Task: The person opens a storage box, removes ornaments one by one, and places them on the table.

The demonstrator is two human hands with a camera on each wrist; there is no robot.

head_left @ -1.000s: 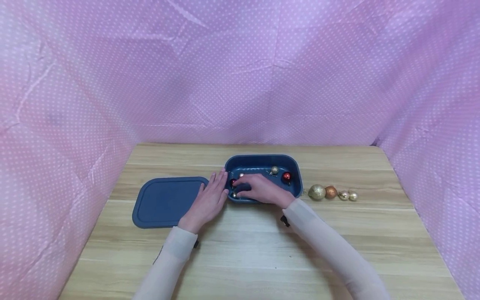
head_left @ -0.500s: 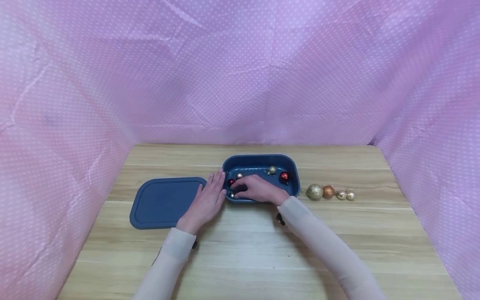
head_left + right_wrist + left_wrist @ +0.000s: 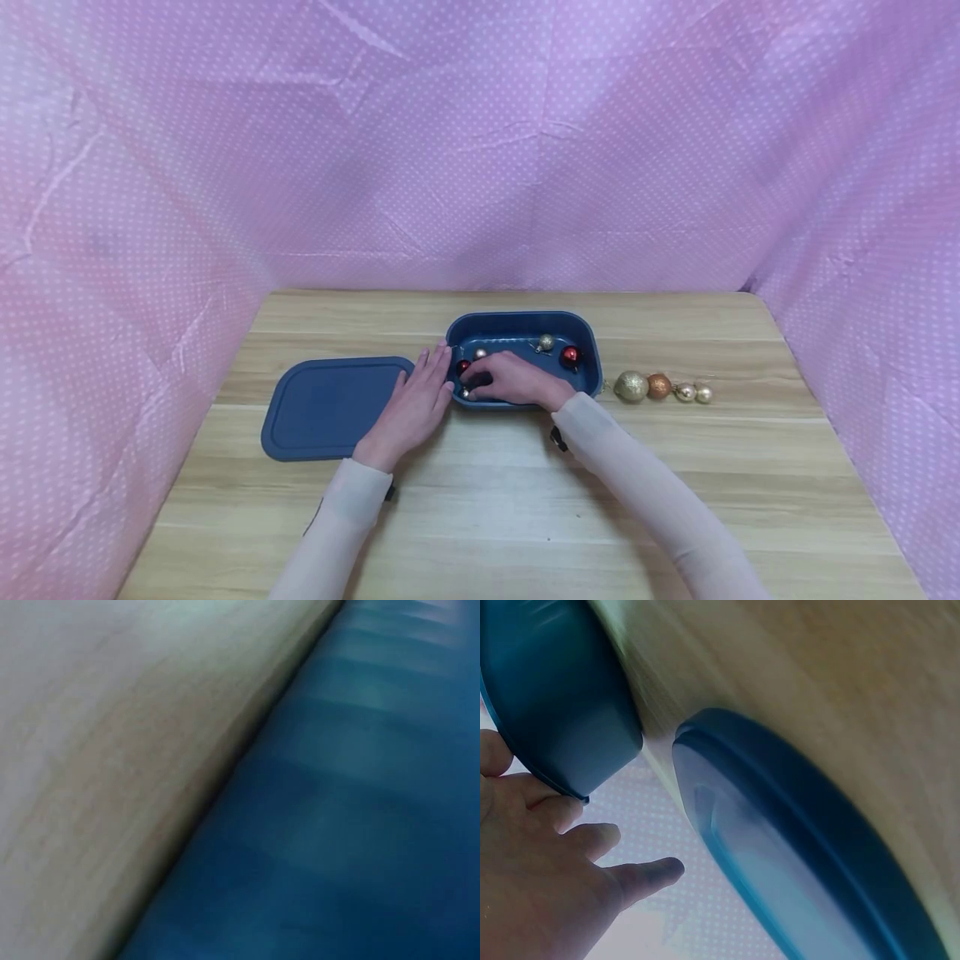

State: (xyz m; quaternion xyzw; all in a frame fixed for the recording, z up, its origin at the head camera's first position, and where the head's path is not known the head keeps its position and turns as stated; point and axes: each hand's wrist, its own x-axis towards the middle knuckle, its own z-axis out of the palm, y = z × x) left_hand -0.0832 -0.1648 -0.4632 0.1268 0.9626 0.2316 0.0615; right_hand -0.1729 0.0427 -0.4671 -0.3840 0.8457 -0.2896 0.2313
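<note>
The box was uncovered, with the right hand reaching over its near side into its left end. There the fingers were bent close around a dark red ball and a tiny gold ball at the box's near left corner; whether they pinched either one I could not tell, and the right wrist view showed just a blur of the box's outer wall and wood. The left hand gripped nothing: its fingers lay extended against the box's left end, the outermost one spread away from it. Just beyond the right hand, in the left part of the box, was a pale ball; further right in the box were a glitter ball and, near its right end, a bright red ball. Right of the box, in a row, came a big glitter ball, a copper ball and two pearly balls. Left of the box the lid lay flat, partly under the left hand. Beneath the box was a wooden table, and behind it hung a dotted pink cloth.
</note>
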